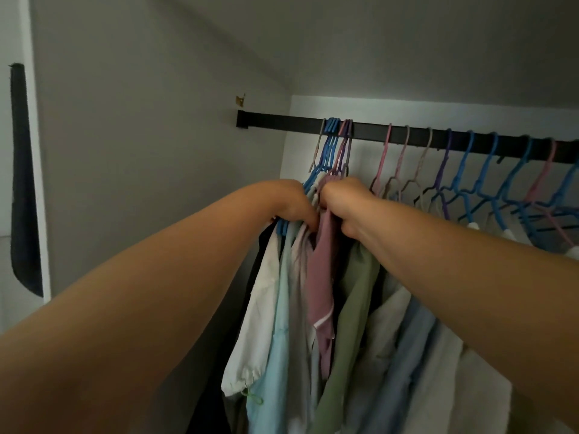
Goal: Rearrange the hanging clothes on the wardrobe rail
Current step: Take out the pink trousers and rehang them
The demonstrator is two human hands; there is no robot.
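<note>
rail (282,123): black bar, runs left to right across far wall of wardrobe, left end fixed at side panel; left stretch bare.
packed hangers (335,142): blue, grey and mauve hooks bunched tight on rail just left of centre, touching each other.
spread hangers (470,158): pink, beige, purple, blue hooks spaced apart along the right part of rail, running out of frame right.
left hand (293,205): raised at shoulders of the packed group, left side of it; fingers curled into the blue hanger shoulders and fabric, gripping them. Fingertips hidden in cloth.
right hand (347,208): just right of left hand, near touching; fingers clenched round the top of the mauve garment (322,277) and its hanger. Exact pinch point hidden.
clothes under hands: left to right a dark piece at the far left edge, white garment (260,308) with drawstring cuff, light blue garment (279,355), pale grey one, mauve, green garment (351,308). All pressed together.
clothes right: white and blue shirts (404,355) hang under right forearm, looser.
side panel (141,151): grey, left of rail; small brass fitting (240,100) just above rail end.
far left: dark cloth strip (23,183) hanging on white frame edge.
</note>
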